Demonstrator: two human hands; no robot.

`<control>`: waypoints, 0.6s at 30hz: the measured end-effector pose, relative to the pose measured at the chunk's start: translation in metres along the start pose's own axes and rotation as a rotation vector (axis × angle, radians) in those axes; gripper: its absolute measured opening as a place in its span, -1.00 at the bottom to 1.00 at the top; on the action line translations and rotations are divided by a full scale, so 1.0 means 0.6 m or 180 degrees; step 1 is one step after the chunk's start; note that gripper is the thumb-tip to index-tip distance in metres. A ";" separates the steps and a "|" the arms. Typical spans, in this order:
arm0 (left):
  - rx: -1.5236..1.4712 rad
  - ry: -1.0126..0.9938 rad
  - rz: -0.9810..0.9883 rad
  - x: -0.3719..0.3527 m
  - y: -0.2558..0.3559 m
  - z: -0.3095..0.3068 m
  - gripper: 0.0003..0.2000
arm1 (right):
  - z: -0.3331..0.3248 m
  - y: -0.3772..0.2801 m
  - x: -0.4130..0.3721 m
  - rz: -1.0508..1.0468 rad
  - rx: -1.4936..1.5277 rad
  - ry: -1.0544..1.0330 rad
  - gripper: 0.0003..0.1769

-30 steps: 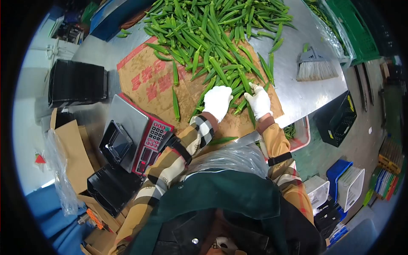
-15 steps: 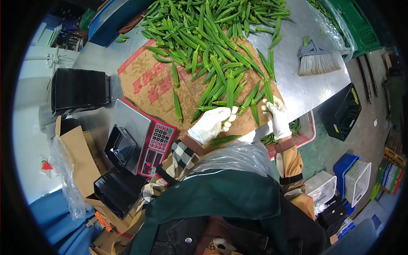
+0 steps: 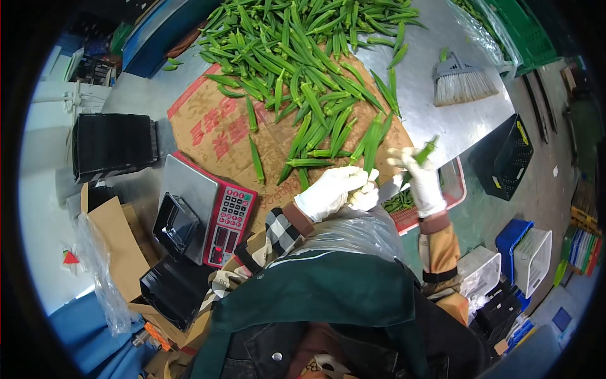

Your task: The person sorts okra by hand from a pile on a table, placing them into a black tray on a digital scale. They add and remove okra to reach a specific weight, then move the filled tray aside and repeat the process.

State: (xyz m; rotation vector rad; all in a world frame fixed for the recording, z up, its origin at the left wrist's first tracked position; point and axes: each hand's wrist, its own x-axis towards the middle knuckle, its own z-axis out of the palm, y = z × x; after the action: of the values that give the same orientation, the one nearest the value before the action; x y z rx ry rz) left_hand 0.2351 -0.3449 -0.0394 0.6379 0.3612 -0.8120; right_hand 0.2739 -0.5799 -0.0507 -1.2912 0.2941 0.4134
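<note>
White gloves cover both hands. My left hand (image 3: 331,191) is closed by the near edge of the cardboard, its fingers around the lower ends of upright green okra pods (image 3: 374,142). To its right, my right hand (image 3: 424,186) is raised above a red basket (image 3: 456,199), its fingers partly stretched. One okra pod (image 3: 428,149) slants across that hand, seemingly held between thumb and fingers; the grip is partly hidden. Loose okra lies on the flattened cardboard (image 3: 183,120), and a large okra heap (image 3: 297,38) spreads behind it.
A red-edged scale (image 3: 237,208) with a black tray (image 3: 177,221) stands at the left. On the metal table (image 3: 470,136) at the right lies a brush head (image 3: 464,85). Black crates (image 3: 505,161) and white baskets (image 3: 530,262) stand on the floor at the right.
My left hand has shifted right, with okra pods at its fingers. My right hand has moved right and towards me, and its okra now slants across the hand. The view has shifted slightly.
</note>
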 end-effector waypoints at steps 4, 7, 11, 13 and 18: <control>0.0420 -0.0069 -0.0229 0.009 -0.021 -0.020 -0.70 | 0.058 0.028 0.014 0.0213 0.0713 -0.0310 -0.60; 0.0465 0.0139 0.0014 -0.012 -0.014 -0.023 -0.67 | 0.059 0.022 0.023 0.0271 0.0799 -0.0228 -0.59; 0.1267 0.0796 0.0390 -0.039 0.000 -0.068 -0.66 | 0.049 0.006 0.021 0.0158 0.0987 -0.0297 -0.58; 0.1459 0.1255 0.0635 -0.047 0.008 -0.095 -0.67 | 0.039 0.004 0.021 0.0198 0.1046 -0.0326 -0.57; 0.1403 0.2376 0.1605 -0.054 0.071 -0.152 -0.68 | -0.029 0.045 0.030 0.0150 0.0131 0.0272 -0.58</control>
State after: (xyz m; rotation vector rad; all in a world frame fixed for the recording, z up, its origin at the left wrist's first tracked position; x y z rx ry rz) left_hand 0.2414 -0.2455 -0.0748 1.3856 0.6669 -0.1326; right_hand 0.2779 -0.5884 -0.0864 -1.2655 0.4037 0.3909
